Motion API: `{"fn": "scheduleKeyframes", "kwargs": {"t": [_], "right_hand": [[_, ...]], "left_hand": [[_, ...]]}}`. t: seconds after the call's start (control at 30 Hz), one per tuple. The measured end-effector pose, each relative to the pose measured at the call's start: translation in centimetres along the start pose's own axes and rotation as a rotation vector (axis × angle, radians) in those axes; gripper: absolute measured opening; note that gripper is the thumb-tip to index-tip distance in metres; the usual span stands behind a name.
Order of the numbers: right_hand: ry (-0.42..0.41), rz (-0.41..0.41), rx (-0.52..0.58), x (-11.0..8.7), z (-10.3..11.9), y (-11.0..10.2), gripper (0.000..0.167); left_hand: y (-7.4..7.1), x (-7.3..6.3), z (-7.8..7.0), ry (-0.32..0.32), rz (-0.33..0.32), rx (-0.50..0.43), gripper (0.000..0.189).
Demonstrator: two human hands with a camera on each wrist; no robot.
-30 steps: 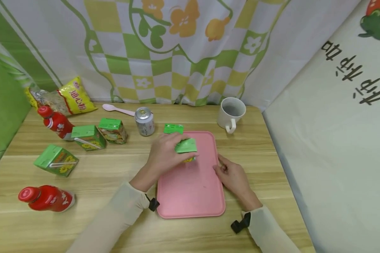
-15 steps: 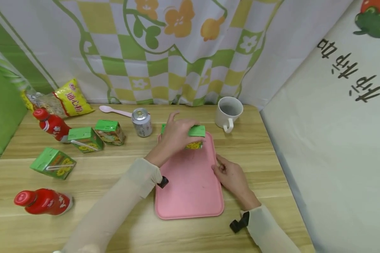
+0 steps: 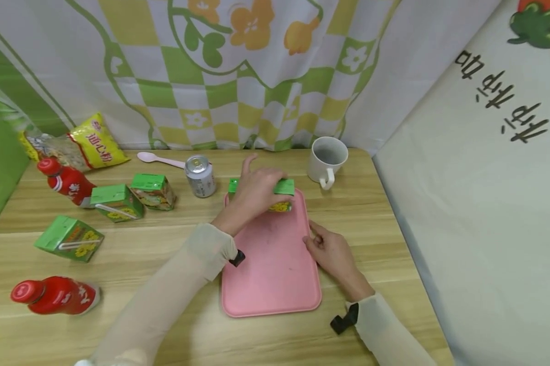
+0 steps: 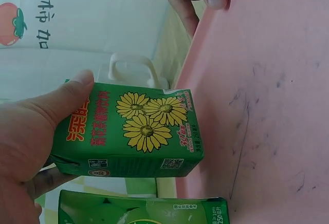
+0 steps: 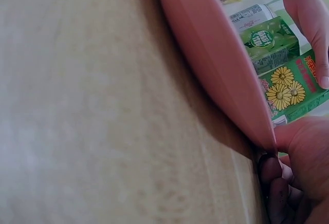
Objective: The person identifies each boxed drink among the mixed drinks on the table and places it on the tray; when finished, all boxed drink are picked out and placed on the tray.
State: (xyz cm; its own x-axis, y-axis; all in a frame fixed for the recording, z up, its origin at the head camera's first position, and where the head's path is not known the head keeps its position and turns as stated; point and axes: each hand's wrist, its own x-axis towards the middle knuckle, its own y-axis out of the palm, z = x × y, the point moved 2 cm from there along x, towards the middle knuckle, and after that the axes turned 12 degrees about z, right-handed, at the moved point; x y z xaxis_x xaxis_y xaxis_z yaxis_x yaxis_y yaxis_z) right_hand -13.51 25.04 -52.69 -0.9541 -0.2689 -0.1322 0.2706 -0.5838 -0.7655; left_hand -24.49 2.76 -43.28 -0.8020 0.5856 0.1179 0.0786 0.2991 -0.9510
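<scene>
My left hand (image 3: pixel 258 189) grips a green drink carton (image 4: pixel 146 124) with yellow flowers, upright at the far right end of the pink tray (image 3: pixel 272 274). Thumb and fingers lie on either side of its upper part in the left wrist view. A second green carton (image 5: pixel 263 40) stands just left of it; in the head view my hand covers most of it. My right hand (image 3: pixel 331 254) pinches the tray's right rim, thumb on the edge and the other fingers curled below, as the right wrist view shows.
Left of the tray stand several green cartons (image 3: pixel 114 203), two red bottles (image 3: pixel 64 296) and a silver can (image 3: pixel 200 178). A pink spoon (image 3: pixel 162 159) and a yellow snack-like bag (image 3: pixel 93 145) lie at the back. A white mug (image 3: pixel 322 165) stands back right, near the wall.
My left hand has carried the flowered carton away from me and slightly right, to the tray's far end beside the other carton. My right hand has stayed on the rim.
</scene>
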Motion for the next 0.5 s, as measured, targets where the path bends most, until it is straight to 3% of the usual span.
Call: {"fn": "scheduleKeyframes", "kwargs": {"t": [0.17, 0.5], "right_hand": [[0.007, -0.005, -0.007, 0.02, -0.07, -0.06, 0.049], [0.008, -0.001, -0.010, 0.09, 0.08, -0.10, 0.049]], "left_hand": [[0.14, 0.51, -0.27, -0.039, 0.038, 0.024, 0.054], [0.80, 0.87, -0.11, -0.050, 0.060, 0.034, 0.051]]}}
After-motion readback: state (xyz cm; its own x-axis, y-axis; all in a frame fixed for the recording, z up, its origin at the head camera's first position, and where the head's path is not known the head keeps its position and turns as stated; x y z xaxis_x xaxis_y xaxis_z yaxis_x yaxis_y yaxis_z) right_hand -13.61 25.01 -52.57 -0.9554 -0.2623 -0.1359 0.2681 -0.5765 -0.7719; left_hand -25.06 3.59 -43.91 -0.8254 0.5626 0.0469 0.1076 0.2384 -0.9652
